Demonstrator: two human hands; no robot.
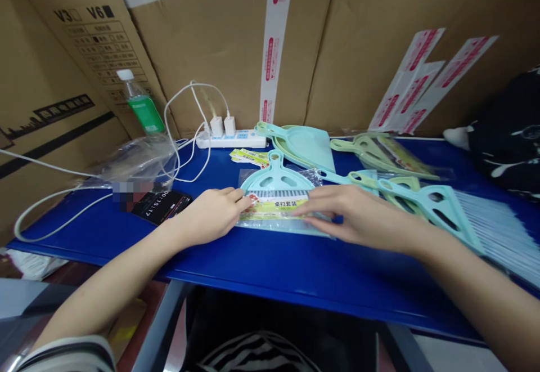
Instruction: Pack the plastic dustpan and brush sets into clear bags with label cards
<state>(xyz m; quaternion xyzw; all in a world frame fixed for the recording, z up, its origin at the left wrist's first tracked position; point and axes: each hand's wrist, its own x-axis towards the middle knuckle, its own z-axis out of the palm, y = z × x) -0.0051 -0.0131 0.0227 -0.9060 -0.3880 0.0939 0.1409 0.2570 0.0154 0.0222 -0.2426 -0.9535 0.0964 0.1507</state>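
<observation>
A small mint-green brush in a clear plastic bag (276, 192) with a yellow-green label card lies on the blue table (261, 265) in front of me. My left hand (215, 214) pinches the bag's left edge with curled fingers. My right hand (354, 214) lies on the bag's right side, fingers stretched and pressing down on it. Both hands touch the bagged brush.
More mint-green brushes (426, 200) and dustpans (307, 144) lie to the right and behind. A white power strip (232, 138) with chargers and cables, a green bottle (141, 104), a clear bag (135, 161) and a phone (162, 206) sit at left. Cardboard boxes (219, 45) wall the back.
</observation>
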